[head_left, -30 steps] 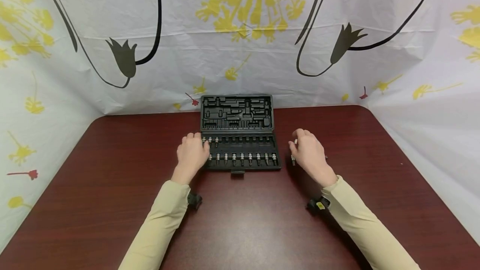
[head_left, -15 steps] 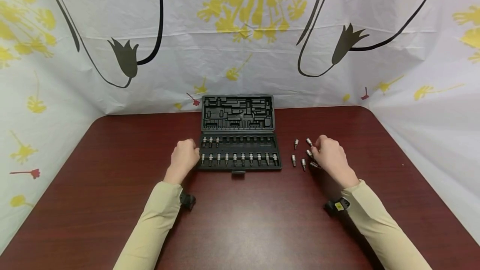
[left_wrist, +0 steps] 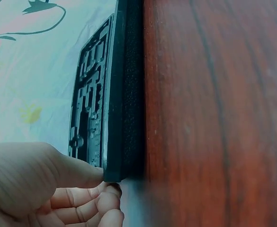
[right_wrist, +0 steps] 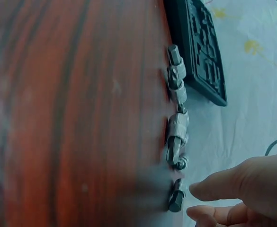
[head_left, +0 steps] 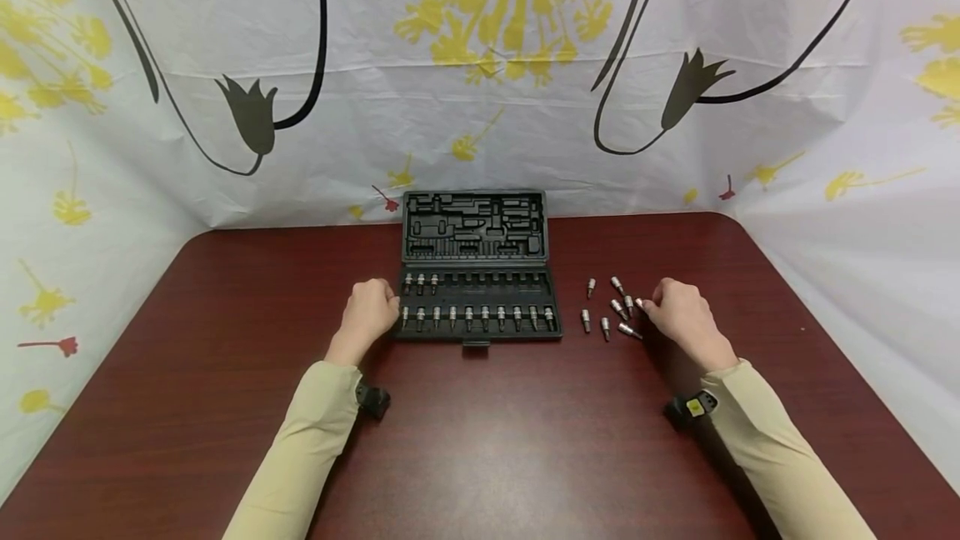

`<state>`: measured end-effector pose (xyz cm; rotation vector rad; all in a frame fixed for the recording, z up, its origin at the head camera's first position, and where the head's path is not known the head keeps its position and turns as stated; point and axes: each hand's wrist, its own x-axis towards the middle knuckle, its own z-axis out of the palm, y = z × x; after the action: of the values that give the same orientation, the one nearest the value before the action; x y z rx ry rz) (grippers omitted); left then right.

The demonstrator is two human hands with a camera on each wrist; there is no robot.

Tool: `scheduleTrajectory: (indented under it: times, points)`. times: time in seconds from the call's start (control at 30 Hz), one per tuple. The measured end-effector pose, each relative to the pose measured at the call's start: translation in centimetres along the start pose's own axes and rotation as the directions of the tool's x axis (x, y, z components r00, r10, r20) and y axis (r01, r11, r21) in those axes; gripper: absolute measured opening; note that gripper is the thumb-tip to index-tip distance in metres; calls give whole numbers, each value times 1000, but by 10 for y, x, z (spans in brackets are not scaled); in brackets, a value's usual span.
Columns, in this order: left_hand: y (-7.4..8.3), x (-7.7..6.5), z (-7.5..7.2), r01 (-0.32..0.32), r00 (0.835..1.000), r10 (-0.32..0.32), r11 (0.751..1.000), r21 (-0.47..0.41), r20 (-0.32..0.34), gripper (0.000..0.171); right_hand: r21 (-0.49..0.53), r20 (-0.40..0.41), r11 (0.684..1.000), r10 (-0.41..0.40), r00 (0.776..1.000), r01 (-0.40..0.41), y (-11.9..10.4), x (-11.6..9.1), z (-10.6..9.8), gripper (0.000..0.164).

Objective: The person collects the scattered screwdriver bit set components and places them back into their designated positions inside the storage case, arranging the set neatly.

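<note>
Dark-red wooden table [head_left: 480, 440]: silver-collared, black-tipped bit [right_wrist: 176, 196] at nine o'clock from nearer right hand [head_left: 684, 317], tip handward; thumb, fingers slightly parted, holding nothing; left hand [head_left: 366, 307] pinches black plastic case [head_left: 495, 294].

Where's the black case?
In the head view, the black case lies open near the far edge of the table, between the left hand and loose bits on the right.
</note>
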<state>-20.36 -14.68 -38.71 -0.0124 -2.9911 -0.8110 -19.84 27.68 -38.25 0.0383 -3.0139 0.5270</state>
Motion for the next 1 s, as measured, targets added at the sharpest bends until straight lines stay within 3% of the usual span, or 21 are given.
scheduleTrajectory:
  times: [0.47, 0.73, 1.0]
  points:
    - [1, 2, 0, 12, 1000, -12, 1000, -10, 18, 21, -16, 92, 999, -37, 995, 39, 2, 6, 1, 20]
    - [1, 3, 0, 17, 999, -16, 1000, -13, 31, 21, -5, 151, 998, -58, 987, 59, 2, 9, 1, 43]
    - [0, 4, 2, 16, 999, -15, 1000, -19, 34, 22, 18, 146, 999, -47, 988, 45, 3, 13, 1, 50]
